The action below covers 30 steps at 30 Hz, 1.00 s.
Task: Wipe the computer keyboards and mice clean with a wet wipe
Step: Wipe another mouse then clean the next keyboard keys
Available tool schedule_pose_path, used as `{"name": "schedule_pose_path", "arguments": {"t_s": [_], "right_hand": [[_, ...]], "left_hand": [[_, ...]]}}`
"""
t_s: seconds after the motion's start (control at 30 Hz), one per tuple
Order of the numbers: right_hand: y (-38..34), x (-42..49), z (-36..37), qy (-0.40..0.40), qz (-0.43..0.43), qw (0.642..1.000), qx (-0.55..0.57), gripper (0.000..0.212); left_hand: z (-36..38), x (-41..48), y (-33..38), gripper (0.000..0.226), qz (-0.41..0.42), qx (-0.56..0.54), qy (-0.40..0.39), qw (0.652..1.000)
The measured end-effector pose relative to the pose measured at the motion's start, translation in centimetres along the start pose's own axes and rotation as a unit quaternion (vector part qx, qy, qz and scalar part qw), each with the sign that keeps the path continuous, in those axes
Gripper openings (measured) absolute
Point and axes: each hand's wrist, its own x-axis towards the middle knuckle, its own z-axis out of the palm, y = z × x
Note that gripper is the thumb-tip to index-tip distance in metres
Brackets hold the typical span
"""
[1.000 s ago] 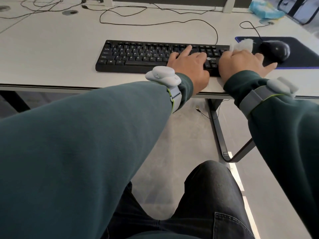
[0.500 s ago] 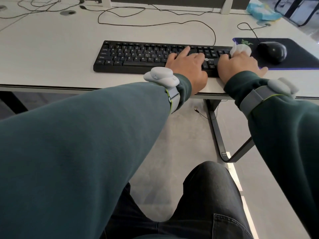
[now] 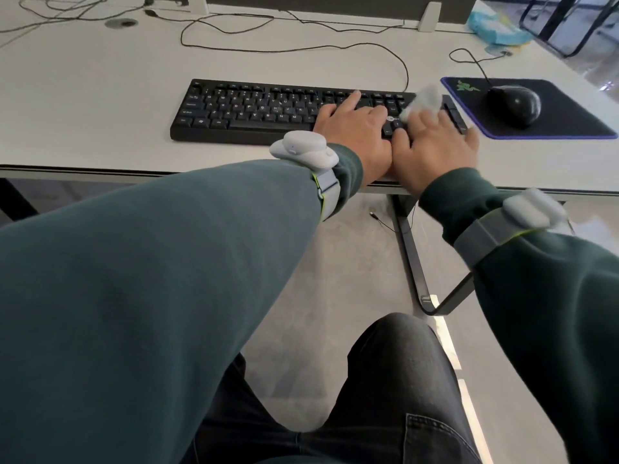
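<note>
1. While the wet wipe (image 3: 422, 101) lies bunched at the right end of the keyboard (image 3: 254, 108) under the right hand (image 3: 432, 142) (pinched or merely pressed, blur hides), stroke along the key rows.
2. Left hand (image 3: 355, 128), fingers flat, steadies the keyboard.
3. Mouse (image 3: 514, 103) lies untouched nearby.

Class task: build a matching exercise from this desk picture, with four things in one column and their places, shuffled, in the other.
Things
1. black computer keyboard
2. black computer mouse
3. crumpled white wet wipe
4. pale blue wipe packet

Places
A. far right corner of the white desk
B. pressed onto the keys by the right hand
C. on the dark mouse mat
D. beneath the left hand, left of the mat

Pairs: 1-D, 2-C, 3-B, 4-A
</note>
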Motion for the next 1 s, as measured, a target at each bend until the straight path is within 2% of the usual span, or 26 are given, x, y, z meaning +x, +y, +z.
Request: {"name": "schedule_pose_path", "arguments": {"t_s": [0.1, 0.17, 0.27, 0.37, 0.57, 0.7, 0.8, 0.87, 0.93, 1.0], "right_hand": [[0.1, -2.3, 0.0, 0.010, -0.049, 0.999, -0.007, 0.058], [0.8, -1.9, -0.3, 0.000, -0.027, 0.999, -0.034, 0.059], [0.8, 0.9, -0.7, -0.062, 0.018, 0.998, -0.002, 0.060], [0.4, 2.6, -0.8, -0.085, 0.022, 0.996, 0.002, 0.062], [1.7, -2.7, -0.4, -0.004, -0.043, 0.998, -0.042, 0.062], [4.1, -1.1, -0.3, -0.012, 0.058, 0.998, -0.032, 0.075], [3.7, 2.3, -0.6, -0.053, 0.083, 0.995, -0.007, 0.079], [2.5, 3.5, -0.3, -0.061, 0.062, 0.996, -0.002, 0.080], [1.1, 2.6, -0.1, -0.053, 0.006, 0.999, -0.003, 0.078], [0.9, 0.1, 0.0, -0.029, -0.054, 0.998, -0.003, 0.068]], "left_hand": [[0.0, -0.1, 0.1, 0.042, -0.001, 0.000, -0.005, 1.000], [0.0, 0.0, 0.1, 0.042, -0.002, -0.002, -0.005, 1.000], [-0.1, 0.0, -0.1, 0.043, -0.002, 0.001, -0.006, 1.000], [0.0, 0.1, -0.1, 0.044, -0.003, 0.003, -0.007, 1.000], [0.1, 0.1, -0.1, 0.043, -0.004, -0.003, 0.000, 1.000], [0.0, 0.1, -0.2, 0.043, 0.001, -0.008, -0.005, 1.000], [-0.1, 0.0, 0.0, 0.043, 0.006, -0.012, -0.008, 1.000], [0.0, 0.1, 0.0, 0.044, 0.001, -0.013, -0.004, 1.000], [0.0, 0.1, -0.1, 0.042, -0.003, -0.009, -0.002, 1.000], [0.0, 0.1, -0.2, 0.041, -0.002, -0.008, 0.001, 1.000]]}}
